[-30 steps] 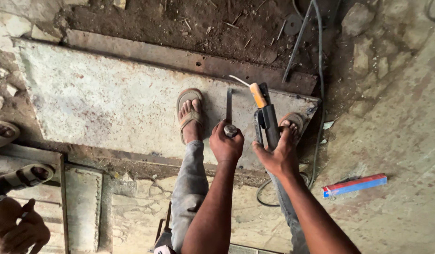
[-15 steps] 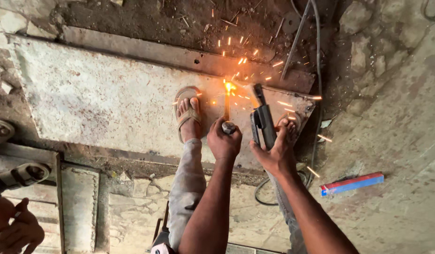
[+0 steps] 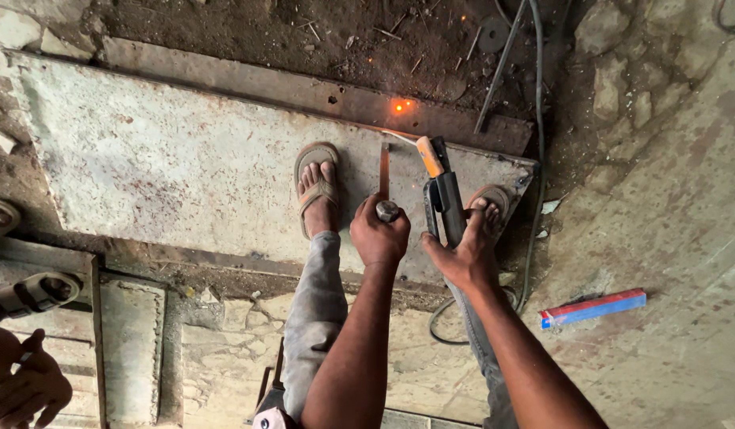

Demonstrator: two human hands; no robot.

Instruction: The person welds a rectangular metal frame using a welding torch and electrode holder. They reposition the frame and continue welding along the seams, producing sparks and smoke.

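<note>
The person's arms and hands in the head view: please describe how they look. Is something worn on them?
Both arms are bare as far as the view shows: no sleeves appear. The left hand and the right hand wear no gloves. I see no watch, ring or bracelet on either wrist or hand, and no markings. Nothing protective covers them.

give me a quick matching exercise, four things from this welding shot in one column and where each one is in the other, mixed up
Things:
1. electrode holder
2. red and blue box
3. glowing orange spot
4. narrow metal strip

Places:
A. on the rusty bar beyond the big steel plate
B. gripped in the right hand
C. lying on the stone floor to the right
D. standing on the plate, held from above by the left hand

Pairs: 1-B, 2-C, 3-A, 4-D
</note>
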